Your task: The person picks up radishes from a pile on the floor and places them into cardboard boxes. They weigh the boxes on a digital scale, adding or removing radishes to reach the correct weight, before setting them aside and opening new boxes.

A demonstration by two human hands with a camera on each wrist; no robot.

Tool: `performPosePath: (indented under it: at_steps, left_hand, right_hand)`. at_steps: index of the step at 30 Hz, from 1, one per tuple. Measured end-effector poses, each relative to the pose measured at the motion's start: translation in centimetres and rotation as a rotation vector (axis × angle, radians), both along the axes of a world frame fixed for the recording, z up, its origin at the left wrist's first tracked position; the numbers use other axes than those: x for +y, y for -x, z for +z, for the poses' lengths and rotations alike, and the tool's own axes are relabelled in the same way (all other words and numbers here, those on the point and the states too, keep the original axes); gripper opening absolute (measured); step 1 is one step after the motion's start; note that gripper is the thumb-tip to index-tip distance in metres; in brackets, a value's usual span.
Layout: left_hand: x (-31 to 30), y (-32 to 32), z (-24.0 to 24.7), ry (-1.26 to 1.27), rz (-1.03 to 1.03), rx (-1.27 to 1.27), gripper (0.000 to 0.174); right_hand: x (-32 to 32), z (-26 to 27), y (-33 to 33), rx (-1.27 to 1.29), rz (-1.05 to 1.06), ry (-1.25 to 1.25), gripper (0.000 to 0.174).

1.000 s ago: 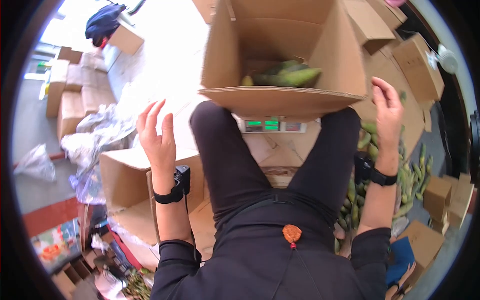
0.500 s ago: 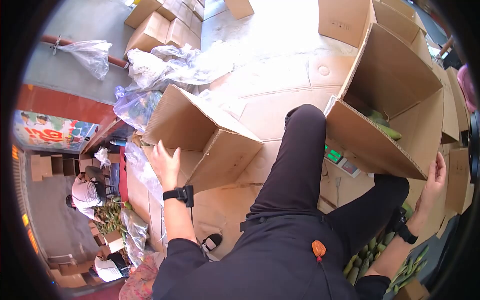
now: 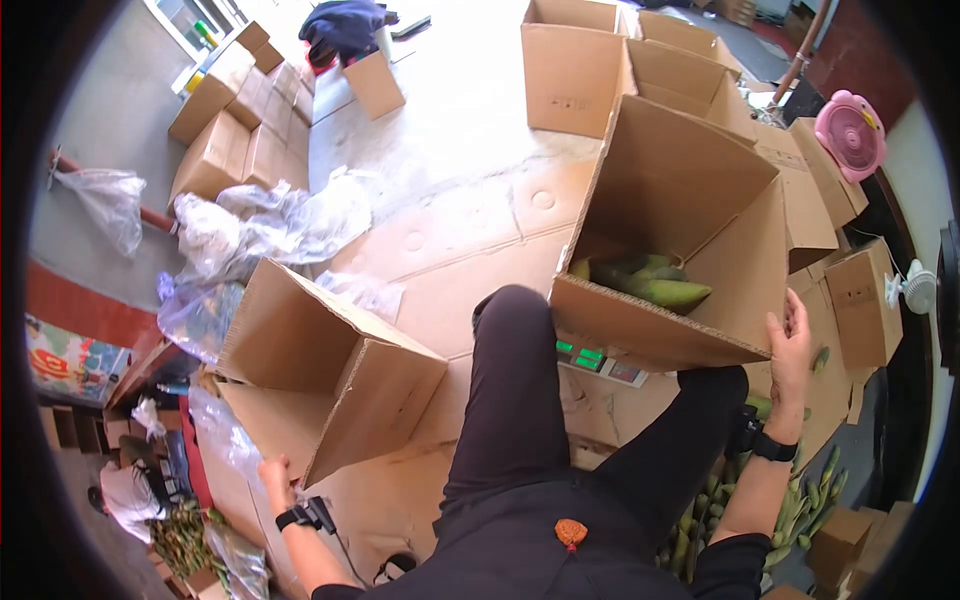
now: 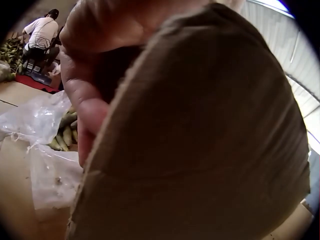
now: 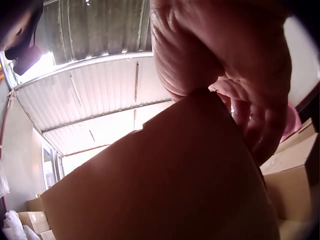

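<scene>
An empty cardboard box (image 3: 385, 400) lies at the left in the head view, its opening facing up and left. My left hand (image 3: 277, 478) holds its near lower edge; in the left wrist view, curled fingers (image 4: 92, 112) wrap the cardboard (image 4: 195, 130). At the right, a tall open box (image 3: 660, 325) holds several green, elongated vegetables (image 3: 675, 293). My right hand (image 3: 790, 345) grips its near right corner; in the right wrist view the hand (image 5: 230, 65) is over the corner of the cardboard (image 5: 160, 175), fingers along the outer side.
A scale with green digits (image 3: 590, 358) sits beneath the tall box. More boxes (image 3: 575, 75) stand behind it. Plastic bags (image 3: 270, 225) lie at the left, loose green vegetables (image 3: 810, 505) at the lower right. A pink fan (image 3: 850, 135) stands at the right; someone (image 3: 132, 495) sits lower left.
Both hands, free in the air a second ago, are now on boxes. My left hand has moved down to the empty box's near edge; my right remains at the tall box's corner. The head view has turned.
</scene>
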State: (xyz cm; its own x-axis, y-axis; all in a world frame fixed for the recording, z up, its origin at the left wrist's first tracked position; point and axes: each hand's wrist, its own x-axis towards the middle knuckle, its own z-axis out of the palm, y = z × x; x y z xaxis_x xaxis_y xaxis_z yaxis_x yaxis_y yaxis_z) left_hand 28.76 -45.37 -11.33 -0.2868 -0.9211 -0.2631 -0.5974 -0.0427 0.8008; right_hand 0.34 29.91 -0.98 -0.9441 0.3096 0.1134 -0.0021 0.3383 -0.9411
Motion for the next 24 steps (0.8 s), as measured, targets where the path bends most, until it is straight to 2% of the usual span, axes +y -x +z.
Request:
performPosePath:
  at_steps: [3,5,6,13,16,18,22,24]
  left_hand:
    - [2.3,4.4,4.2,0.054,-0.072,0.043,0.025]
    - [2.7,7.0,6.2,0.147,-0.207,-0.046,0.024]
    - [2.4,8.7,6.5,0.151,-0.212,-0.038,0.024]
    - [-0.9,20.8,8.9,-0.012,-0.373,0.047,0.021]
    - [-0.4,28.6,8.3,0.011,-0.471,0.06,0.022]
    - [0.3,34.7,6.9,-0.024,-0.583,0.19,0.02]
    - [7.4,47.5,7.3,-0.08,-0.742,0.278,0.019]
    - [10.8,53.8,6.6,-0.012,-0.848,0.312,0.018]
  right_hand:
    - [0.2,0.3,0.7,-0.033,-0.006,-0.001,0.049]
    - [-0.1,0.6,0.8,-0.064,-0.009,0.004,0.05]
    - [-0.2,0.7,0.9,-0.066,-0.011,-0.008,0.05]
    - [-0.7,1.0,0.5,-0.072,-0.036,-0.018,0.051]
    - [-0.7,0.6,0.5,-0.042,-0.038,-0.011,0.051]
    - [-1.1,1.1,0.6,-0.061,-0.048,-0.003,0.051]
    - [-1.6,1.7,0.6,-0.079,-0.078,-0.002,0.051]
    - [-1.8,1.7,0.7,-0.074,-0.095,-0.021,0.051]
